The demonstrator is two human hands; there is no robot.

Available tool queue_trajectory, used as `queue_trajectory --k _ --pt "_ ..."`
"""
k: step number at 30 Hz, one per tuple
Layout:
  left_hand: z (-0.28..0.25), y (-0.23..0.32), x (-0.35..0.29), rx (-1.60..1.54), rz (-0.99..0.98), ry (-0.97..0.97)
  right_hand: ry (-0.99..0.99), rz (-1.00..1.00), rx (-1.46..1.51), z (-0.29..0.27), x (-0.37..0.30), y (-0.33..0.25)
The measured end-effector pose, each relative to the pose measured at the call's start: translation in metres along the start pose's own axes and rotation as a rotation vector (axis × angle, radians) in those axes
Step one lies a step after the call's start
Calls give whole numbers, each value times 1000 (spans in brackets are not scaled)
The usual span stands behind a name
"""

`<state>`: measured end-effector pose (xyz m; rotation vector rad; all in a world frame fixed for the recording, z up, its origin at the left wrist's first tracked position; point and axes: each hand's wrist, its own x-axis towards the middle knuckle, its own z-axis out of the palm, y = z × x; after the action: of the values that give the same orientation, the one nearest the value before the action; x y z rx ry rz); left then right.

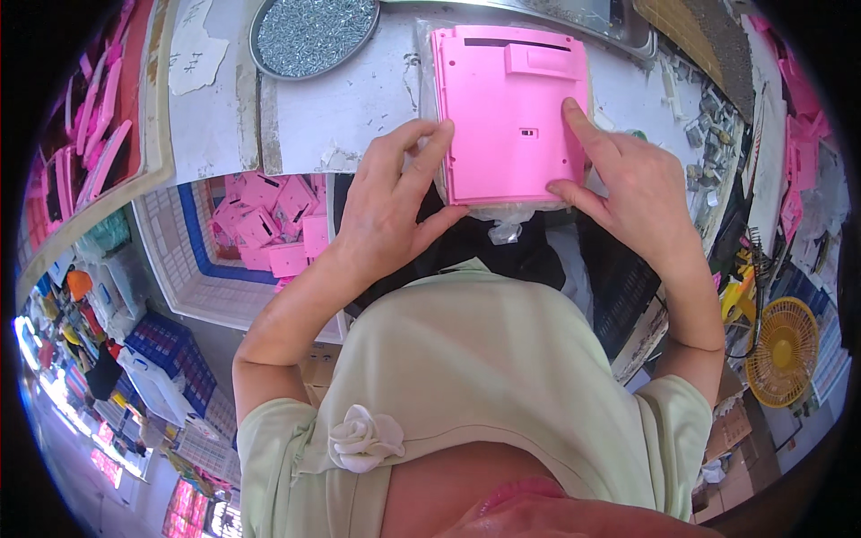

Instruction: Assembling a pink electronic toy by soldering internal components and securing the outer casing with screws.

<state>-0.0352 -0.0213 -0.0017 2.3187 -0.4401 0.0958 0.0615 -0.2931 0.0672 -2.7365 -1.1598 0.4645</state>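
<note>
Pink plastic panel (509, 117) lies flat on the white bench (359, 99), at its near edge, on top of a clear bag (507, 220) whose crumpled end hangs off just below the panel. Panel is rectangular, back side up: slot along the far edge, raised tab near the top, small cutout mid-face.

Left hand (390, 211): fingers curled against the panel's left edge, thumb at the lower left corner. Narrow pinch on the edge; palm off the bench, wrist bent.

Right hand (632, 188): index finger stretched flat along the right side of the panel face, thumb pressing the bottom edge. Holds the panel down, not wrapped around it.

Both forearms come in from below, elbows out.

Round metal tray (314, 36) of small silver screws sits on the bench up left, well apart from the panel. White paper sheet (197, 49) beside it, torn edge, writing too small to tell.

White crate (224, 242) under the bench on the left holds more pink parts (269, 224). Blue crate (170, 350) further down left. Yellow fan (782, 350) low right.
</note>
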Motion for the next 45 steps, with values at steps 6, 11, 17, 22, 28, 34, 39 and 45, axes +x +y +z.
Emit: queue_trajectory --k 6,11,17,22,28,34,39,45 --pt "8 -11 -5 -97 96 119 225 -574 210 22 53 -12" --pt "28 -22 -29 -208 -6 219 274 -695 273 45 73 -28" --pt "31 -23 -30 -248 11 233 311 -753 286 49 73 -29" --pt "35 -25 -38 -270 -35 205 300 -769 324 45 75 -33" --pt "-23 -34 -16 -30 -140 357 240 -700 285 47 77 -36" --pt "-85 -107 66 668 -48 452 274 -674 465 15 82 -31" --pt "-87 -124 73 612 -148 136 419 -529 153 -28 160 -10" --pt "-76 -130 78 586 -195 221 290 -563 -250 11 283 -23"
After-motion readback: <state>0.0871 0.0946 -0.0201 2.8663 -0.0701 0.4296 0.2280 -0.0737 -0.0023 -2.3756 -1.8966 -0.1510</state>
